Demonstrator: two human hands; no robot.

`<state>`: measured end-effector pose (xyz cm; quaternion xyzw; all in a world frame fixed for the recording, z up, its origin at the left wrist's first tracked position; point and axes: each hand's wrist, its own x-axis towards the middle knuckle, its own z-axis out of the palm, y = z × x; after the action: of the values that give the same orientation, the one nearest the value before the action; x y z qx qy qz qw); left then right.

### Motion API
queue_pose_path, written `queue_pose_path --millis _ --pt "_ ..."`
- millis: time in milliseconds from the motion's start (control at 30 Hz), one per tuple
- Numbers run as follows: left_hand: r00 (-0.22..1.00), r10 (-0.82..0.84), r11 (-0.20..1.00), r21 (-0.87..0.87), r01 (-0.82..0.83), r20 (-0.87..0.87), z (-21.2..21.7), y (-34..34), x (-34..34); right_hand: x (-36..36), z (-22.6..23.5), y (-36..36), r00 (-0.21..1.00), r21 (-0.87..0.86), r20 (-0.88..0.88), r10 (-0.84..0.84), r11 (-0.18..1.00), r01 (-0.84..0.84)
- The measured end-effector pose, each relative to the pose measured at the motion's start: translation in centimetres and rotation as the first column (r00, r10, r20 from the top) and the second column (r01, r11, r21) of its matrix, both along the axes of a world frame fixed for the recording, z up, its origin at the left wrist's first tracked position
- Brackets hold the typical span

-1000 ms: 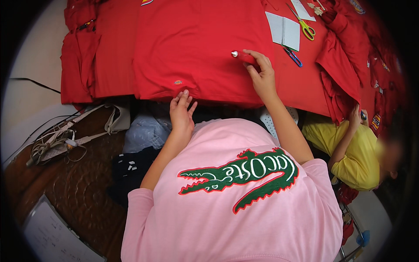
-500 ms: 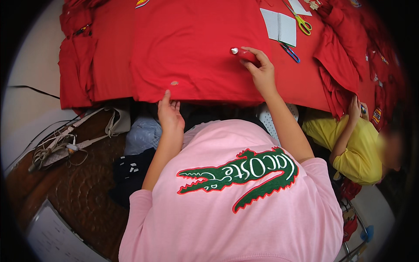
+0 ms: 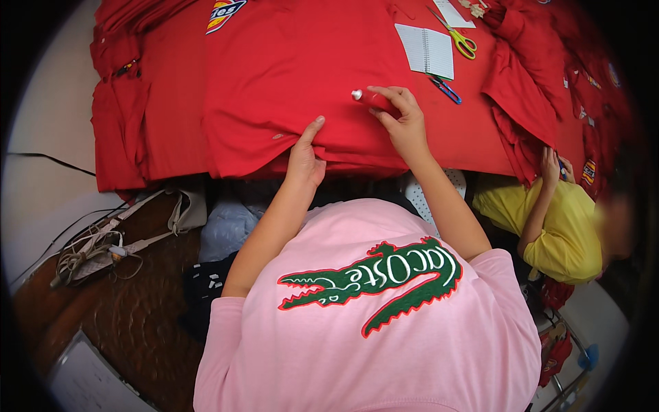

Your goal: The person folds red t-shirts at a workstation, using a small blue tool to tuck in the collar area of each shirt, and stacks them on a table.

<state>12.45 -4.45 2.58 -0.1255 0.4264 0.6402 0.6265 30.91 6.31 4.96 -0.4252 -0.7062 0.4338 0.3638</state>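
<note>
A table under a red cover [image 3: 456, 141] fills the upper part of the frame, and at the right edge another person in a yellow shirt [image 3: 559, 254] is bent beside it. In the upper centre lies a red garment [image 3: 295, 75], its lower edge along the front of the table. The left hand [image 3: 307, 163] is at this edge, thumb extended on top of the cloth; the other fingers are mostly hidden, so I cannot tell how firmly they pinch. The right hand [image 3: 406, 123] has thumb and fingers closed around a small red tool [image 3: 383, 103], above the cloth near the centre.

The tool's pale tip points to the left and a little upward; its long axis slants gently down to the right, into the palm. It is probably light and rigid, with a rather smooth body, best held at the middle, away from the tip. The garment looks soft and limp, and should wrinkle easily; the hem is a good place to grip. Its upper end leaves the frame, so its full long axis cannot be judged.
</note>
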Motion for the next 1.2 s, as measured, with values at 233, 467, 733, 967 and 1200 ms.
queue_pose_path --millis 233,467,733,967,1200 --pt "0.976 -0.215 0.976 0.029 0.216 -0.033 1.8 -0.3 -1.0 0.2 2.4 -0.3 0.909 0.515 0.417 -0.025 0.830 -0.213" --pt "0.963 -0.263 0.964 0.014 0.264 -0.056 2.7 -0.5 -1.1 -0.3 2.4 -0.5 0.880 0.668 0.462 -0.110 0.696 -0.264" --pt "0.974 -0.217 0.975 0.030 0.219 -0.059 2.3 -0.5 -0.8 -0.2 2.9 -0.4 0.875 0.692 0.470 -0.113 0.663 -0.286" --pt "0.975 -0.214 0.976 0.040 0.216 -0.060 1.9 -0.5 -0.6 1.2 2.7 -0.2 0.890 0.542 0.450 -0.077 0.815 -0.204" --pt "0.972 -0.209 0.975 0.049 0.215 -0.108 3.0 -0.4 -0.2 4.9 -0.3 3.3 0.940 0.147 0.077 -0.332 0.936 0.318"
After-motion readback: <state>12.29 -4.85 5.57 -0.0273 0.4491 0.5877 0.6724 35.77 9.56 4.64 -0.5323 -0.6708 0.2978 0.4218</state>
